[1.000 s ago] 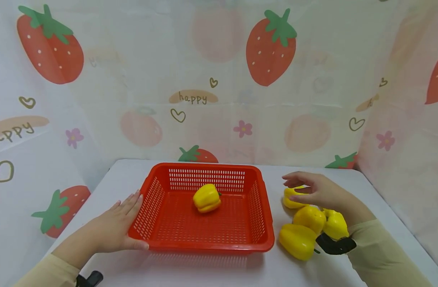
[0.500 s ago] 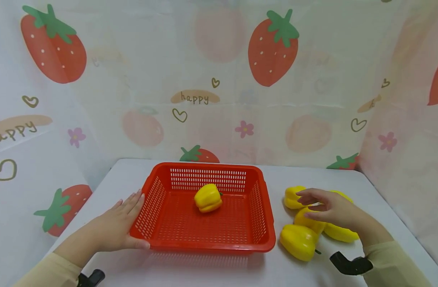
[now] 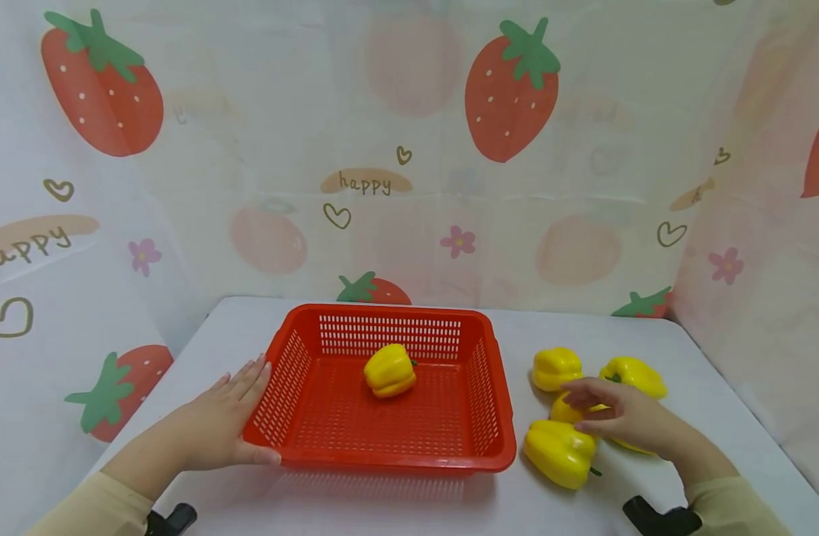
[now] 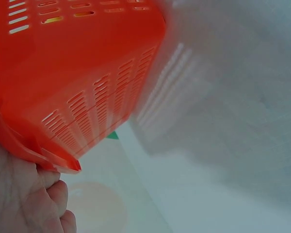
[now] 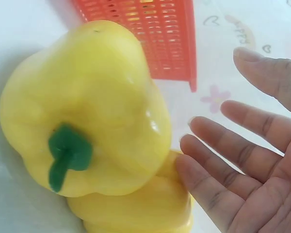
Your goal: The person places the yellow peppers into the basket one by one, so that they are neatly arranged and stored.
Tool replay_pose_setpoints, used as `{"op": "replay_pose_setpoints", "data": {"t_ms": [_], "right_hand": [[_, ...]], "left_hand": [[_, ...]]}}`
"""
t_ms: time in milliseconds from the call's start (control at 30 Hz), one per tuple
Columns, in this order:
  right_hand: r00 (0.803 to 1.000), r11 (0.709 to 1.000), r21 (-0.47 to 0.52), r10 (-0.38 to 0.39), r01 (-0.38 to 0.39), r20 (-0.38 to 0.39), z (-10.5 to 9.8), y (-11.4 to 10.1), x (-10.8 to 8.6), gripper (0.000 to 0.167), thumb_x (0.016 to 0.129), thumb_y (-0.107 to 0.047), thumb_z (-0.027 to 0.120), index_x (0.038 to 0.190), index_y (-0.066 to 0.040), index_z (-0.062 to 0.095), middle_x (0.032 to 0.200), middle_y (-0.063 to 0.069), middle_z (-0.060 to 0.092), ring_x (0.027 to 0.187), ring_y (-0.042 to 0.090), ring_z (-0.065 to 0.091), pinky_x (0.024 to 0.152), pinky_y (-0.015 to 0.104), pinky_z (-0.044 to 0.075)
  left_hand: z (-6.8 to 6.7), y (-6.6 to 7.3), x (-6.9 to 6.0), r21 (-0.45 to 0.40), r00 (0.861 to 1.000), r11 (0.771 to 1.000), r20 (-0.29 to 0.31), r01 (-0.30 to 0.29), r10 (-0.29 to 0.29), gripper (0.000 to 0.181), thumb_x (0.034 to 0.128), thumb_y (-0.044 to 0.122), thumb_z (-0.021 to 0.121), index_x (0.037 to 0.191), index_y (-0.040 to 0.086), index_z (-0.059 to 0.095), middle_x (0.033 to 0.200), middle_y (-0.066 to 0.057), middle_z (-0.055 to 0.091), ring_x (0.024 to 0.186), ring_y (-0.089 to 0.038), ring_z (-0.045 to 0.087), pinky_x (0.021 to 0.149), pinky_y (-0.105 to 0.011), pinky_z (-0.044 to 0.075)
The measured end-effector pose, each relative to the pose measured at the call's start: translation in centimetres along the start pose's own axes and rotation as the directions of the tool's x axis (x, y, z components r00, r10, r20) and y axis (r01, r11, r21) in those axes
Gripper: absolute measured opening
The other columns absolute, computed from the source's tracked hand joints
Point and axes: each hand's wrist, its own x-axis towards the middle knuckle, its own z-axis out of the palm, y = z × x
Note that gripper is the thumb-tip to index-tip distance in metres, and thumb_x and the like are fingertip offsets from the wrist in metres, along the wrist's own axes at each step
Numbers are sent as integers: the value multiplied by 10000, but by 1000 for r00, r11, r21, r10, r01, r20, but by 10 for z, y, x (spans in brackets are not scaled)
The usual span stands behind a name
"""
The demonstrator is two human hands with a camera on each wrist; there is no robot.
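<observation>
A yellow bell pepper lies inside the red plastic basket. Along the basket's left side, my left hand rests with fingers extended, its thumb at the front corner; the left wrist view has the rim against the palm. My right hand hovers over several yellow bell peppers at the basket's right, fingers spread, holding nothing. In the right wrist view, a large pepper with a green stem sits beside the fingers. The front pepper is nearest the thumb; my hand partly hides others behind it.
White table under everything. At the back left of the group is a pepper, at the back right another. A strawberry-print curtain encloses the table's back and sides.
My right hand has moved right and toward me, from over the back-left pepper to the middle of the group. More of the back peppers shows. The left hand stays on the basket.
</observation>
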Motion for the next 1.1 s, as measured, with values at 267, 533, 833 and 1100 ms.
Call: {"op": "replay_pose_setpoints", "data": {"t_ms": [267, 533, 833, 1100], "right_hand": [[998, 998, 51, -46, 44, 41, 9, 1, -7, 471, 826, -270, 676, 1242, -114, 518, 1133, 71, 600, 1022, 199, 574, 828, 240, 495], [996, 994, 98, -63, 57, 67, 14, 3, -10, 497, 830, -250, 675, 1251, -49, 505, 1170, 118, 581, 1040, 163, 572, 835, 169, 464], [991, 989, 60, -134, 133, 8, 25, 13, -17, 542, 795, -292, 706, 1260, -86, 517, 1238, 52, 559, 1121, 32, 494, 903, 106, 385], [975, 977, -37, -210, 208, -69, 34, 16, -20, 537, 771, -343, 713, 1241, -150, 540, 1218, 1, 566, 1111, 16, 475, 916, 76, 341]], "left_hand": [[-1, 2, -1, -12, 1000, 1000, 5, 1, -1, 1227, 610, 805, 521, 1440, -24, 160, 1498, -196, 159, 1353, -382, 172, 1049, -579, 195], [-1, 2, -2, -4, 1000, 1000, 2, -17, 17, 1231, 621, 817, 496, 1436, -38, 152, 1497, -210, 143, 1355, -390, 156, 1061, -571, 175], [-3, 4, -4, -12, 1000, 1000, 4, -15, 15, 1229, 623, 813, 500, 1434, -42, 154, 1497, -211, 143, 1354, -392, 159, 1053, -578, 186], [-1, 3, -4, -15, 1000, 1000, -11, -16, 16, 1225, 624, 808, 510, 1436, -38, 156, 1498, -206, 142, 1353, -389, 164, 1056, -573, 186]]}}
